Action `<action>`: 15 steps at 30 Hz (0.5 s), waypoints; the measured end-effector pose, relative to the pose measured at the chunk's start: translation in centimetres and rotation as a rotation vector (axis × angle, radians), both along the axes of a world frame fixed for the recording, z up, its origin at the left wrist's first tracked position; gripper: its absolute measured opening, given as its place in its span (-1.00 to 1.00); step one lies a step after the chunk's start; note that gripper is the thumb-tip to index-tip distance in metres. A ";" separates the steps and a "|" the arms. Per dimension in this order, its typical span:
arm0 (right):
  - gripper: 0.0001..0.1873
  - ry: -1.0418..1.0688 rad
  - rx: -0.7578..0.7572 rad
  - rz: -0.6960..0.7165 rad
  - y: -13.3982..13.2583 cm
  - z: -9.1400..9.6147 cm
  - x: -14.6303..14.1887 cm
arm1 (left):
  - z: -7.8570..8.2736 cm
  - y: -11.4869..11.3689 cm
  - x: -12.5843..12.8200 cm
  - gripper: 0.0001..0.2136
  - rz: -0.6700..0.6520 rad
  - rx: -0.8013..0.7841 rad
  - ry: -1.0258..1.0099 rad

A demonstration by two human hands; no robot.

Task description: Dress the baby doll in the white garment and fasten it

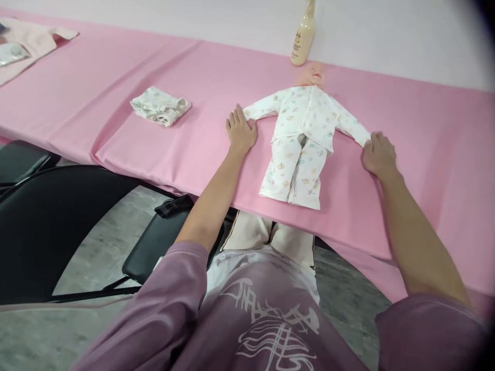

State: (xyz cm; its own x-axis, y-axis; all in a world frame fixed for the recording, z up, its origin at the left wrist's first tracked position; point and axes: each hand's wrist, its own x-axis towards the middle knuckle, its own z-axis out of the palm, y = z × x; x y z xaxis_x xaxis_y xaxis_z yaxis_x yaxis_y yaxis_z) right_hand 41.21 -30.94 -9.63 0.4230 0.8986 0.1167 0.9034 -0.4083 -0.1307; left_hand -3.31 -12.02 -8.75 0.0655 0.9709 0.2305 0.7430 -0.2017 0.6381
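A baby doll (316, 75) lies on its back, wearing a white patterned long-sleeved top (307, 111) and matching trousers (296, 172). Its arms stretch out to both sides. My left hand (242, 130) is at the cuff of the left-hand sleeve (265, 106), which sits between thumb and index finger. On the other side, my right hand (381, 153) has its fingers curled around the end of the right-hand sleeve (352, 123). The doll's own hands are hidden, and no feet show below the trouser legs.
A folded white patterned cloth (160, 105) lies left on the pink-covered table (209, 154). A pump bottle (303, 38) stands behind the doll's head. Pale pink cloth (40, 38) and a white packet (12, 53) lie far left. Black chairs (50, 221) stand along the front edge.
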 end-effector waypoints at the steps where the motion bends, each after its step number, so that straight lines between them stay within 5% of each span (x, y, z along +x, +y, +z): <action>1: -0.17 -0.009 0.011 -0.003 -0.1 -0.1 0.0 | 0.1 -0.2 0.0 -0.18 0.003 -0.006 0.006; 11: -0.26 0.003 0.163 -0.107 -0.3 0.1 -1.2 | 1.6 -1.2 0.7 -0.23 0.020 0.070 -0.058; 15: -0.26 0.034 0.175 -0.117 -0.5 0.4 -1.7 | 3.4 -0.4 3.5 -0.34 -0.134 0.162 -0.094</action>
State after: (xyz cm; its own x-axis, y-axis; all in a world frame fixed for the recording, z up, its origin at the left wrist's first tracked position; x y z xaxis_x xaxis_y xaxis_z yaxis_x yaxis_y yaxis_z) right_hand 39.55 -31.42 -9.25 0.5300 0.8101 0.2506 0.8449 -0.4790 -0.2381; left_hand 0.20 -12.44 -5.38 0.1623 0.9047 0.3938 0.6412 -0.4001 0.6548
